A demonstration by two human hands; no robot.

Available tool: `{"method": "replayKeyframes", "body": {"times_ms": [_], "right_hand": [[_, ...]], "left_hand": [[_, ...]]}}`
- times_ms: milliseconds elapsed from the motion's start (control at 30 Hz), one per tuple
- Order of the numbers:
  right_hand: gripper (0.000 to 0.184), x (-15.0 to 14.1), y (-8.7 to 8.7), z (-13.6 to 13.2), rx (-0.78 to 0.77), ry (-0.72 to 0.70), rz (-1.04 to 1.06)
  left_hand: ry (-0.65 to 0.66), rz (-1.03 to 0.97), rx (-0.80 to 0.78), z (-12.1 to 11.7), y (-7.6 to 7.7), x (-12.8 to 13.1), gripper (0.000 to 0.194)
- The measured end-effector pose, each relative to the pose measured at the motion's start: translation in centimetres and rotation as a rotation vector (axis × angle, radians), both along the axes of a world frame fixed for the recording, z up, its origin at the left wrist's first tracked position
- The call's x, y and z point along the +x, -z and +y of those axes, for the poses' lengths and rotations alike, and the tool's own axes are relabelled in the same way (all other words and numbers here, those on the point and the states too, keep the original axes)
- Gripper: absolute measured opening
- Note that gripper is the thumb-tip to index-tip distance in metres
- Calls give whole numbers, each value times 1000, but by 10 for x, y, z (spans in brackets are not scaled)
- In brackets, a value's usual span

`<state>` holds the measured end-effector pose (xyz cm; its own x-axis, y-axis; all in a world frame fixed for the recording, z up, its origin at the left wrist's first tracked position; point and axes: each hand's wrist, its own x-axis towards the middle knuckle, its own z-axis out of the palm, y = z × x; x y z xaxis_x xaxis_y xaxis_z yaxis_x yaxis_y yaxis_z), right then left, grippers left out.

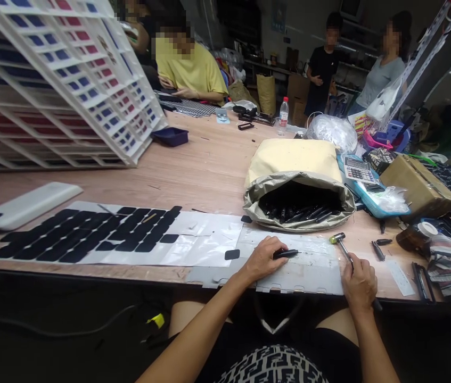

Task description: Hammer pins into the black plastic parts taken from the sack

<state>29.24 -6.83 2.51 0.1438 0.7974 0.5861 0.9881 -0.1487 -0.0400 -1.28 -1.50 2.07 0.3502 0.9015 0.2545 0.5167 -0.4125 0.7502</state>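
Note:
My left hand (264, 257) is closed around a slim black piece with a tapered end (288, 254), low over a pale work sheet (305, 274) at the table's front edge. On the right, my right hand (360, 280) grips the handle of a small hammer (337, 239), whose head has a yellowish face and points away from me. Just behind both hands lies a cream sack (293, 157), its mouth facing me, with many slim black pieces inside. A single dark rounded pad (232, 255) rests left of my left hand.
Rows of dark pads (85, 234) cover white paper at left, beside a long white device (29, 205). A white lattice crate (101, 80) stands behind. At right are a calculator (358, 169), a cardboard box (420, 186) and a jar (417, 236). A person in yellow (193, 69) sits across.

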Motion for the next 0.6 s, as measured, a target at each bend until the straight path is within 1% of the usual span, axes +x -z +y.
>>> {"method": "replayKeyframes", "body": {"times_ms": [100,167,267,367,467,600], "right_hand": [[31,3,-4,0,-24,-40,80],[34,0,-10,-4,-22,-72,200],[37,-12,-22,-15,-13,-165,450],[37,-32,-32,-28,-70,-300,631],[33,-51,-38,-39,-149,-431,680],[30,-70,-39,-43,-193,-551,654]], "left_hand": [[-30,14,-5,2,1,0,14],[-43,17,-8,3,2,0,16],[-42,6,-4,5,4,-1,18],[-38,-3,-3,5,5,-2,18],[-36,6,-8,5,4,-3,19],[-30,11,-14,6,4,-3,18]]}}
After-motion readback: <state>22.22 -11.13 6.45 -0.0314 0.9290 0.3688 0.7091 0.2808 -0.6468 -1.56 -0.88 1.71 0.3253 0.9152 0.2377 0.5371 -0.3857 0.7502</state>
